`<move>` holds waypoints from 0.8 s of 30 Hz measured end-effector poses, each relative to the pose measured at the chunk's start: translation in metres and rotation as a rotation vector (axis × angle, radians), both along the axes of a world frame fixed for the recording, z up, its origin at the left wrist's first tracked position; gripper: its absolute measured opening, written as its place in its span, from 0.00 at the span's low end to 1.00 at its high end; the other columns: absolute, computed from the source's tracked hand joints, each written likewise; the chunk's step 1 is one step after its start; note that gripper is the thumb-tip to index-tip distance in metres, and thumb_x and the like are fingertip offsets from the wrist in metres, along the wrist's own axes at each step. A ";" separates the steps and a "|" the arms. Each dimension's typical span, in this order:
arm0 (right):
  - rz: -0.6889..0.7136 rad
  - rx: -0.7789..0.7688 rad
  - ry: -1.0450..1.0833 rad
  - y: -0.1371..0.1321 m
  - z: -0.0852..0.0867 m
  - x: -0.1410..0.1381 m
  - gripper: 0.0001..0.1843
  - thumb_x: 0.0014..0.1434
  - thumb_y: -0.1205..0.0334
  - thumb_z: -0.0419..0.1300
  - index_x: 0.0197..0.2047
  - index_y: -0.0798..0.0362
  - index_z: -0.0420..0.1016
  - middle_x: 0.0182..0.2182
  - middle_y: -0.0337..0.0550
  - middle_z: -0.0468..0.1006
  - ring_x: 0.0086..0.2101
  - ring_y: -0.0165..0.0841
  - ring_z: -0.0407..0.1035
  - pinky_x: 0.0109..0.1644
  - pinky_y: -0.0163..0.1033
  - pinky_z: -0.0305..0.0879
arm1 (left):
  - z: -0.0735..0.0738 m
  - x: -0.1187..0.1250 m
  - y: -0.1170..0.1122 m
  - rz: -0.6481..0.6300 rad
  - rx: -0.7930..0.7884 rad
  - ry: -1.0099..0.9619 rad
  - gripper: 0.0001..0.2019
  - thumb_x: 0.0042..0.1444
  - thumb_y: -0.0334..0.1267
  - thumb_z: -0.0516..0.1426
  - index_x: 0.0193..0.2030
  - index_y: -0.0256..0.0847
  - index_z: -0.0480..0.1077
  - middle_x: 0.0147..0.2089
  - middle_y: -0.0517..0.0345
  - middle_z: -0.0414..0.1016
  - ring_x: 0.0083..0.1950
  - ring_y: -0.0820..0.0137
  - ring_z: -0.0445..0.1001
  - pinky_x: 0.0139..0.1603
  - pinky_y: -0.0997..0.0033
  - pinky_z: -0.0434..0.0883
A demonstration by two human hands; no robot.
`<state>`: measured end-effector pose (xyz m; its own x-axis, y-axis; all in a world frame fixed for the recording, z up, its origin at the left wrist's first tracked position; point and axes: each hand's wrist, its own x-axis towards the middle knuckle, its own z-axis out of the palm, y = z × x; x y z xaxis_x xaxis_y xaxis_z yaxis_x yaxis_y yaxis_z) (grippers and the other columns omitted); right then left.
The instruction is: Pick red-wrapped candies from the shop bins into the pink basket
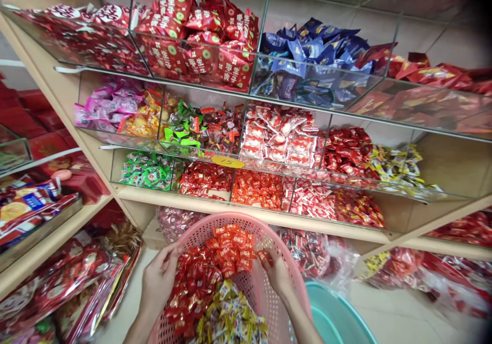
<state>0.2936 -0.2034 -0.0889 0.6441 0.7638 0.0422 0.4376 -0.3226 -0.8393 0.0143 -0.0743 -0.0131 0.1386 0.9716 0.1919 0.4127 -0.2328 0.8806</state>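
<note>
The right hand has its thumb and fingers nearly closed, apparently pinching a red-wrapped candy. The left hand is half curled at the left rim of the pink perforated basket; whether it grips the rim I cannot tell. Between the hands, inside the basket, lie three kinds: orange-red candies farthest off, dark red candies beside the left hand, yellow-and-white candies nearest the body. The basket looks partly filled, with bare mesh left of the right wrist. Beyond both hands, the shelf compartments hold plenty more sweets.
</note>
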 end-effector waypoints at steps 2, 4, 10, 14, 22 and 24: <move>-0.040 0.044 -0.011 0.003 -0.009 0.001 0.14 0.45 0.61 0.54 0.37 0.51 0.71 0.34 0.45 0.77 0.35 0.39 0.70 0.39 0.40 0.64 | -0.001 0.000 0.000 -0.004 -0.004 -0.014 0.18 0.50 0.49 0.50 0.41 0.39 0.70 0.37 0.53 0.78 0.39 0.66 0.76 0.41 0.72 0.72; -0.096 0.084 -0.006 0.006 -0.016 0.002 0.15 0.46 0.57 0.55 0.36 0.55 0.72 0.28 0.46 0.76 0.30 0.38 0.69 0.34 0.40 0.64 | -0.002 0.000 0.000 -0.014 -0.005 -0.028 0.18 0.50 0.49 0.51 0.41 0.38 0.70 0.38 0.53 0.78 0.39 0.66 0.76 0.41 0.72 0.72; -0.159 0.175 0.014 0.010 -0.013 0.000 0.17 0.48 0.53 0.54 0.34 0.57 0.74 0.23 0.44 0.74 0.25 0.36 0.67 0.30 0.38 0.62 | -0.004 -0.001 0.001 -0.042 -0.013 -0.038 0.18 0.51 0.48 0.50 0.42 0.39 0.69 0.38 0.52 0.78 0.40 0.66 0.75 0.40 0.72 0.72; -0.148 0.216 0.011 0.006 0.001 -0.003 0.16 0.48 0.55 0.54 0.36 0.55 0.74 0.31 0.47 0.77 0.32 0.39 0.69 0.37 0.40 0.64 | -0.004 -0.001 0.001 -0.050 -0.011 -0.042 0.18 0.52 0.48 0.50 0.42 0.39 0.69 0.39 0.53 0.77 0.40 0.66 0.75 0.40 0.72 0.72; 0.056 0.157 0.387 0.013 0.003 -0.024 0.19 0.44 0.51 0.59 0.36 0.56 0.71 0.21 0.40 0.72 0.23 0.32 0.65 0.26 0.36 0.61 | -0.005 -0.003 0.000 -0.044 -0.014 -0.044 0.18 0.52 0.48 0.50 0.42 0.38 0.69 0.38 0.52 0.77 0.40 0.66 0.75 0.40 0.72 0.72; 0.080 0.149 0.466 0.018 0.002 -0.026 0.20 0.41 0.50 0.60 0.35 0.56 0.70 0.17 0.36 0.68 0.20 0.30 0.62 0.24 0.35 0.59 | -0.004 -0.003 0.000 -0.039 -0.006 -0.042 0.17 0.52 0.48 0.50 0.42 0.39 0.69 0.37 0.52 0.77 0.40 0.66 0.76 0.40 0.72 0.73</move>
<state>0.2678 -0.1855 -0.0870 0.5600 0.8192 -0.1240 0.0234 -0.1653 -0.9860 0.0117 -0.0739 -0.0175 0.1682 0.9668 0.1925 0.3657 -0.2425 0.8986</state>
